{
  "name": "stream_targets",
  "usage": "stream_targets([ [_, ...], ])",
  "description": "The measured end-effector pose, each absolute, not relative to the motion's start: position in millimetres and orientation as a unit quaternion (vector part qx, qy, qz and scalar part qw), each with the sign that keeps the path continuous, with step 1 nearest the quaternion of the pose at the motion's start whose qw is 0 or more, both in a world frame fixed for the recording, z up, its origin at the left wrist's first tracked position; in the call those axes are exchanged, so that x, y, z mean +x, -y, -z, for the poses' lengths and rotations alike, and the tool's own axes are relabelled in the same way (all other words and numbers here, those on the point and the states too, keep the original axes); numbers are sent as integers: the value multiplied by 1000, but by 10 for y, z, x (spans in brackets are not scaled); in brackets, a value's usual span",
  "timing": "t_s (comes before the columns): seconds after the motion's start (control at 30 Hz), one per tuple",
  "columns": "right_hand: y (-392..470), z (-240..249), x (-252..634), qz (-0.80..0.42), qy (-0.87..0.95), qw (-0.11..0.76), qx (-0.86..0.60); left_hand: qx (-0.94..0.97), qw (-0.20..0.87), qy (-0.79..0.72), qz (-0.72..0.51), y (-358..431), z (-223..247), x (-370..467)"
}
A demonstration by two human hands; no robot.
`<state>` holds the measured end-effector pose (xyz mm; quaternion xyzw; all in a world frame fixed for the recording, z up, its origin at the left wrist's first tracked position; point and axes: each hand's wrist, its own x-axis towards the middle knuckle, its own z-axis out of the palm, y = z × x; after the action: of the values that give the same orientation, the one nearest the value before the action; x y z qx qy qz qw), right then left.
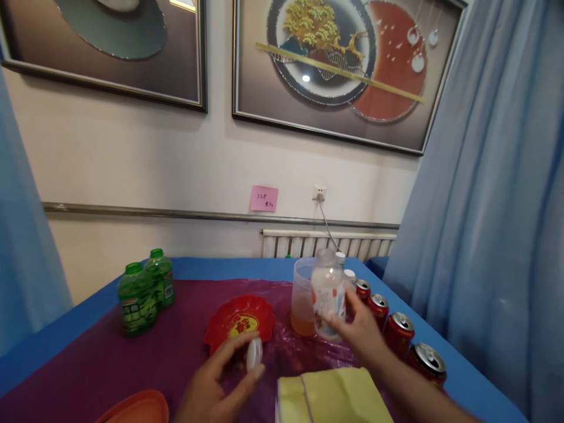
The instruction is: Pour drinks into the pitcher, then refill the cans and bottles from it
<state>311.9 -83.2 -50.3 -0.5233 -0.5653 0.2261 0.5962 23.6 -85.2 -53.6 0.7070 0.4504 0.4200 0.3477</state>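
Note:
My left hand [224, 376] pinches a small white bottle cap [254, 354] between thumb and fingertips, in front of a red scalloped plate [215, 326]. In my right hand [359, 329] is a clear bottle [326, 288] with a red and white printed label, held upright with its mouth uncapped. Just behind and left of that bottle stands a translucent plastic pitcher [302, 294], an amber liquid at its bottom. Below the hands lies a folded yellow cloth [337, 396].
Two green bottles [137, 302] stand at the left. Several red drink cans [399, 332] line the right edge, with white-capped bottles [349, 275] behind them. An orange-red rounded object [138, 408] shows at the bottom. A purple sheet [185, 329] covers the blue table [471, 376].

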Motion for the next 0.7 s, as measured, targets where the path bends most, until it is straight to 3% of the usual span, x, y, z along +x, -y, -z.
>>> stream_targets([
  [0.1, 932, 962, 2652, -286, 553, 628, -466, 733, 311, -404, -450, 773, 167, 341],
  [0.23, 963, 1313, 2362, -240, 584, 623, -462, 795, 213, -373, -427, 714, -85, 483],
  [0.4, 959, 1475, 2372, -132, 616, 601, -492, 829, 204, -393, -343, 684, -59, 573],
  [0.7, 969, 1657, 2426, -15, 625, 560, -544, 847, 143, -405, -314, 691, 36, 595],
])
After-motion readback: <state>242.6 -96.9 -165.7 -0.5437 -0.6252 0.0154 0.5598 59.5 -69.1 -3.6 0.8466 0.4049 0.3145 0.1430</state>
